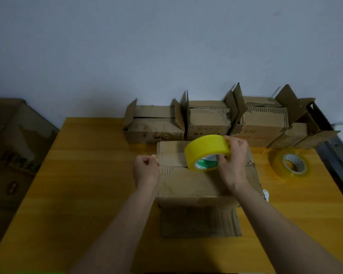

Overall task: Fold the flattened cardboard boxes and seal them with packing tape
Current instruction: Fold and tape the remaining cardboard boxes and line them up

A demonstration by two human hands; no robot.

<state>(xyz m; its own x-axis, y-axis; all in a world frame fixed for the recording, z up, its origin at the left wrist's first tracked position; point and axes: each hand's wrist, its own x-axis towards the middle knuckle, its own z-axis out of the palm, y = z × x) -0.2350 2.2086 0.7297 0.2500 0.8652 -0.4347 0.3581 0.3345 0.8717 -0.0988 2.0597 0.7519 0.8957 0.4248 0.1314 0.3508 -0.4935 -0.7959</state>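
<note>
A folded cardboard box (pixel 196 184) stands in the middle of the yellow table (pixel 83 184), its top flaps closed. My right hand (pixel 233 161) grips a yellow roll of packing tape (pixel 205 150) held on edge over the flap seam. A strip of tape (pixel 172 159) runs from the roll leftward across the box top. My left hand (pixel 146 169) pinches the strip's free end at the box's left edge. A torn piece of cardboard (pixel 200 222) lies in front of the box.
Several folded boxes (pixel 208 121) with raised flaps line the wall behind. A second, paler tape roll (pixel 291 165) lies flat at the right. A large carton (pixel 12 147) stands left of the table. A dark metal frame (pixel 333 147) borders the right.
</note>
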